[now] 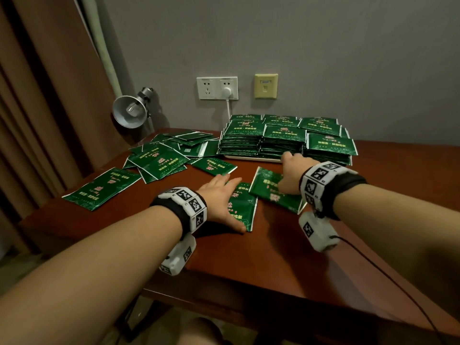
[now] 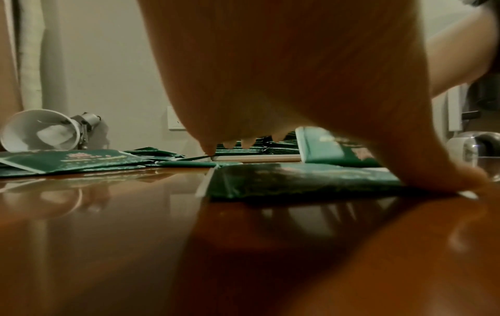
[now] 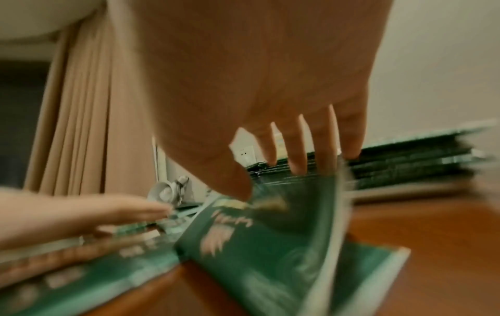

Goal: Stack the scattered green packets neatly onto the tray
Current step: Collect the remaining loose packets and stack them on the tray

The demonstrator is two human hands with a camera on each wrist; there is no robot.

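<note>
Several stacks of green packets (image 1: 283,140) stand on a white tray (image 1: 251,158) at the back of the table. My left hand (image 1: 224,195) lies flat with straight fingers on a green packet (image 1: 242,207) on the table; the left wrist view shows that packet (image 2: 297,181) under my thumb. My right hand (image 1: 290,168) grips a second green packet (image 1: 268,192) just in front of the tray. In the blurred right wrist view this packet (image 3: 257,245) is tilted up, thumb on its face, fingers (image 3: 297,160) behind its far edge. Loose packets (image 1: 159,158) lie scattered at the left.
A silver clamp lamp (image 1: 129,110) sits at the table's back left corner, beside a brown curtain (image 1: 49,95). A wall socket (image 1: 216,87) with a white plug and cable is behind the tray. The wooden table (image 1: 273,245) ends near my forearms.
</note>
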